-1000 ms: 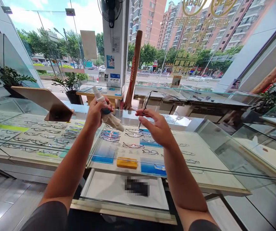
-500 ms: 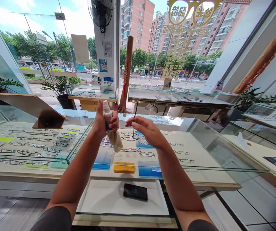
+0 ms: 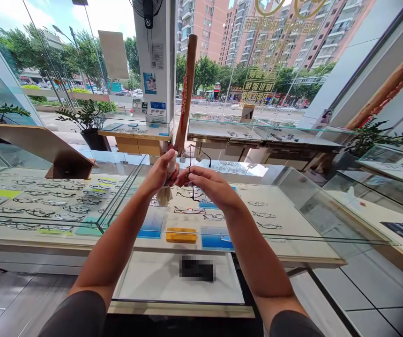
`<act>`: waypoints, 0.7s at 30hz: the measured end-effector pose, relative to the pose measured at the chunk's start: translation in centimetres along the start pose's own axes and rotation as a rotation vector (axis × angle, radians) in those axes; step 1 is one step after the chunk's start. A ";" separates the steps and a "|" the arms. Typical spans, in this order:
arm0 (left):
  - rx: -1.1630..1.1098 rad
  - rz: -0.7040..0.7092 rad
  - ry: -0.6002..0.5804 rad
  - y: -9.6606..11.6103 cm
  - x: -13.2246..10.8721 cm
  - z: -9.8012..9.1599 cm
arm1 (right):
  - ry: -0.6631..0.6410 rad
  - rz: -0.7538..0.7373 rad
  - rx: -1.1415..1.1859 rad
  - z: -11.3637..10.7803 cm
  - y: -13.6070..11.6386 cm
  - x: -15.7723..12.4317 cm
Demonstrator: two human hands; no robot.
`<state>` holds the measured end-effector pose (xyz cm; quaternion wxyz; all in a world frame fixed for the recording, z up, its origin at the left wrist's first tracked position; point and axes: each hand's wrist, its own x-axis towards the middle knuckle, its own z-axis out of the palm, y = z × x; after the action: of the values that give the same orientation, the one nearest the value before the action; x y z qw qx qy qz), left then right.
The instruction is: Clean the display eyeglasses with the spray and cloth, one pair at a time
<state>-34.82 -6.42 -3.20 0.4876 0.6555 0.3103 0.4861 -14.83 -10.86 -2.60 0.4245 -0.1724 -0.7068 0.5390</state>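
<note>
My left hand point(image 3: 161, 174) is shut around a small spray bottle point(image 3: 171, 162) and a beige cleaning cloth point(image 3: 164, 197), which hangs below the fist. My right hand point(image 3: 210, 188) holds a pair of thin dark-framed eyeglasses point(image 3: 195, 158) by the temple area, with the lenses raised above my fingers. The two hands nearly meet over the glass counter. The top of the bottle is close to the eyeglasses, and my fingers hide most of its body.
Below my hands stands a glass display counter point(image 3: 275, 206) with rows of eyeglasses. A yellow case point(image 3: 181, 235) lies inside it. A pixelated object point(image 3: 197, 268) rests on a white pad point(image 3: 152, 281) nearer me. A tan tilted board point(image 3: 36, 146) stands at left.
My hands have come together. The spray bottle has moved right and tilted toward the eyeglasses, and the eyeglasses have shifted left. The view has shifted slightly.
</note>
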 end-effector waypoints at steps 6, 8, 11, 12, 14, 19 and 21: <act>-0.092 -0.082 -0.132 0.0 0.0 0.4 | -0.034 0.007 0.035 0.1 -0.1 -0.1; -0.125 -0.104 -0.158 0.1 0.0 0.3 | -0.037 0.004 0.042 0.2 -0.3 -0.2; -0.166 -0.126 -0.189 0.4 -0.1 0.1 | -0.043 -0.001 0.042 0.3 -0.5 -0.3; -0.174 -0.128 -0.196 0.5 -0.1 0.0 | -0.046 -0.004 0.044 0.3 -0.5 -0.3; -0.184 -0.128 -0.206 0.6 -0.3 0.0 | -0.052 -0.008 0.049 0.3 -0.6 -0.4; -0.161 -0.115 -0.210 0.8 -0.6 0.3 | -0.058 0.009 0.023 0.3 -0.7 -0.5; -0.142 -0.120 -0.218 0.8 -0.6 0.3 | -0.066 0.010 0.024 0.3 -0.7 -0.5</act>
<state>-34.76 -7.34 -2.67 0.5918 0.6485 0.2587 0.4028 -14.62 -11.64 -2.21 0.4004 -0.1531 -0.7130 0.5549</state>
